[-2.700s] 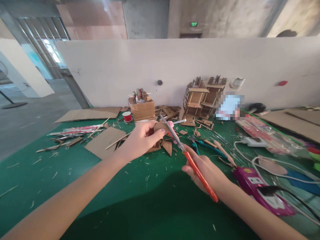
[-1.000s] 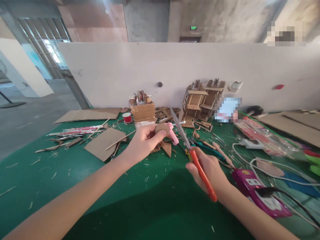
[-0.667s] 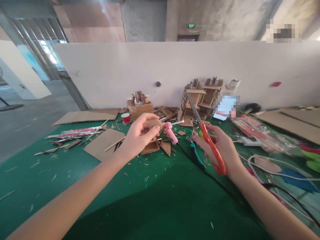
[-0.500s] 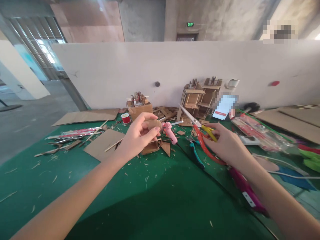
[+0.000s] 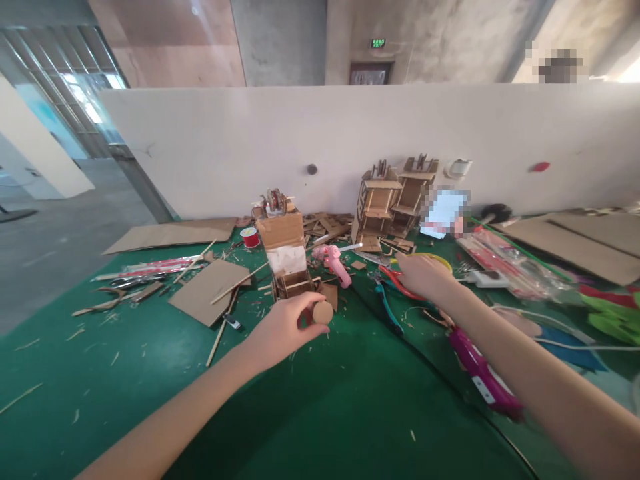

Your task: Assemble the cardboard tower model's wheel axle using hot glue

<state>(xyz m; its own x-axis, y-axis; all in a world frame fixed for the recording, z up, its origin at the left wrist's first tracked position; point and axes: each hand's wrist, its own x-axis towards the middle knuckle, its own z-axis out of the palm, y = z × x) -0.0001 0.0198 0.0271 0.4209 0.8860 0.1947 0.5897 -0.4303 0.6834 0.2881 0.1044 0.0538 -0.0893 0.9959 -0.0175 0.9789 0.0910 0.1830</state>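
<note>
white partition [image 5: 225, 147], concrete floor [image 5: 55, 247], green table [image 5: 320, 413]

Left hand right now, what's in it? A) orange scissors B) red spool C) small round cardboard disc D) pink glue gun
C. The left hand pinches a small round cardboard disc at its fingertips, low over the green table; the pink glue gun lies apart, farther back.

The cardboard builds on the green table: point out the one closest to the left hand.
The tall narrow cardboard tower, just beyond the left hand that holds a cardboard disc. The shelf-like cardboard models stand farther back against the white wall.
</note>
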